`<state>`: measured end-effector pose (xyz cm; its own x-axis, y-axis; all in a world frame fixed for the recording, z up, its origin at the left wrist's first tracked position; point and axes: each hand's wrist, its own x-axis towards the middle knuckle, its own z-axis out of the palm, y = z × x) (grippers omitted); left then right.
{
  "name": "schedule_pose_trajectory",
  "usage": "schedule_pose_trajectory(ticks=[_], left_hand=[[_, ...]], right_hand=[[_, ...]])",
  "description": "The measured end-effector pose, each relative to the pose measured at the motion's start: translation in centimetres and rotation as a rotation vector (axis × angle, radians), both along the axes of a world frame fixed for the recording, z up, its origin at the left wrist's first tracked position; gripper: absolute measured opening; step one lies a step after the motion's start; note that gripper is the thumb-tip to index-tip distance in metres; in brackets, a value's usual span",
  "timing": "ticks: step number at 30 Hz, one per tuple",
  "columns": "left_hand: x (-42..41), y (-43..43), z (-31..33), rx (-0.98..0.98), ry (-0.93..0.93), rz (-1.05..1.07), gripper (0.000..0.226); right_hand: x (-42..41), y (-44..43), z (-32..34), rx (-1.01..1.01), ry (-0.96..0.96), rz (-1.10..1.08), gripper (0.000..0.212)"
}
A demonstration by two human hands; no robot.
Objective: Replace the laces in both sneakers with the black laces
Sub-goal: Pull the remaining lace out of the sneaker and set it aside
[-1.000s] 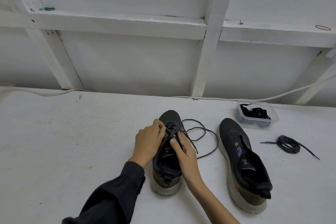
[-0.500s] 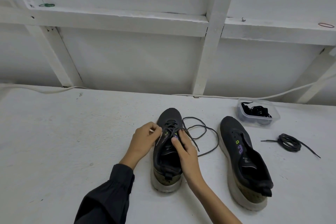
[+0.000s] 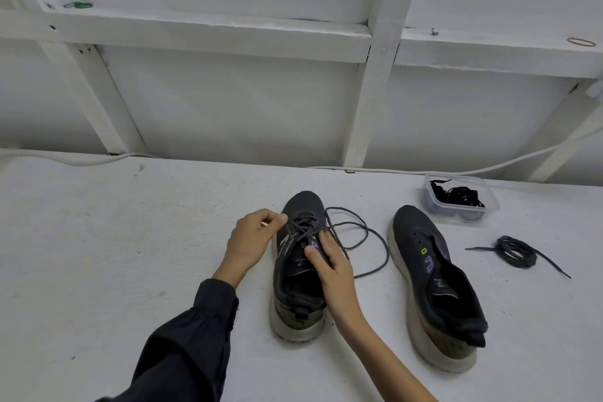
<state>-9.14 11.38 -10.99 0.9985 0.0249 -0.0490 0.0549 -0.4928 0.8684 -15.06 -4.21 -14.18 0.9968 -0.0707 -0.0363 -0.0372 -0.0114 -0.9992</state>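
Two dark sneakers with pale soles stand on the white table, toes pointing away. The left sneaker (image 3: 301, 206) carries a dark lace (image 3: 365, 232) through its front eyelets, and the loose length loops on the table to its right. My left hand (image 3: 251, 238) pinches that lace at the shoe's left edge. My right hand (image 3: 329, 258) rests on the shoe's right side, fingers laid over the eyelets. The right sneaker (image 3: 421, 238) has bare eyelets. A coiled dark lace (image 3: 515, 251) lies right of it. A clear plastic tub (image 3: 489, 204) holds black laces (image 3: 456, 196).
A white framed wall (image 3: 228, 101) rises just behind the table, with a white cable (image 3: 424, 172) along its foot. A green rubber band (image 3: 77, 5) and a red one (image 3: 580, 41) lie on the ledge above.
My left hand has drawn away from the shoe's tongue to its left edge, pulling the lace with it. The right hand stays on the shoe.
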Motion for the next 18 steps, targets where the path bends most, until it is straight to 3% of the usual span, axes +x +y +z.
schedule_pose_trajectory(ticks=[5, 8, 10, 14, 18], left_hand=[[-0.4, -0.3, -0.2, -0.026, 0.055, -0.037, 0.037], [-0.9, -0.2, -0.4, -0.063, 0.092, -0.168, 0.026], [-0.6, 0.0, -0.2, -0.074, 0.041, -0.128, 0.022], [0.2, 0.3, 1.0, -0.164, -0.079, 0.160, 0.020], [-0.2, -0.1, 1.2, -0.084, 0.057, 0.006, 0.039]], right_hand=[[0.0, -0.4, 0.0, 0.016, 0.017, -0.017, 0.054], [-0.1, -0.1, 0.1, 0.007, 0.027, -0.024, 0.064], [-0.2, 0.1, 0.2, -0.002, 0.027, -0.024, 0.067], [-0.2, 0.0, 0.4, 0.007, 0.026, -0.016, 0.062], [-0.2, 0.1, 0.5, -0.007, 0.027, -0.023, 0.067]])
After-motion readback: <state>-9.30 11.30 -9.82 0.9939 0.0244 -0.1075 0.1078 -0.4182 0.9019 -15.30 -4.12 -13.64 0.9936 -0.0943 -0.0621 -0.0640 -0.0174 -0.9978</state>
